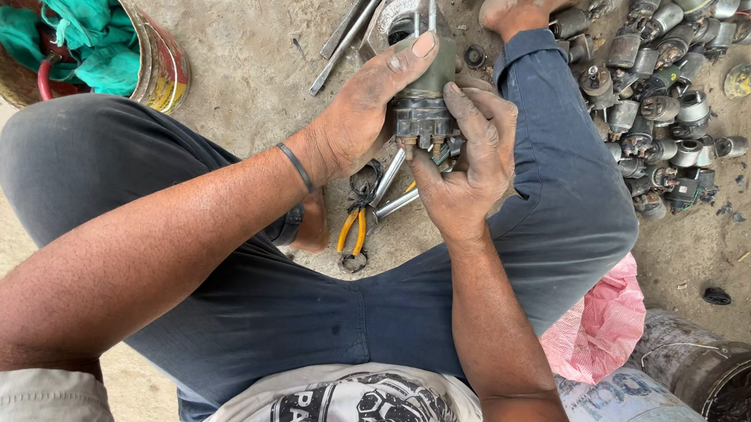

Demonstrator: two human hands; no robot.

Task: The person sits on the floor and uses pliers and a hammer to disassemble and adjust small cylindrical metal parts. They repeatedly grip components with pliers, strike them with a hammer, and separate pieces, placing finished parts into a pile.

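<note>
We see left hand (359, 120) and right hand (468, 160) both clamped on grimy cylindrical metal part (421, 102), held above lap between knees. Left grip wraps top and side; right grip closes on terminal end from below. Yellow-handled pliers (353, 231) lie on ground beneath. Pile of similar parts (668, 106) well right; tin with green rag (85, 37) far left.

Both forearms extend forward and converge above the lap. The left hand (365, 116) is cupped, thumb extended upward. The right hand (468, 160) faces it, fingers curled inward, fingertips nearly meeting.
</note>
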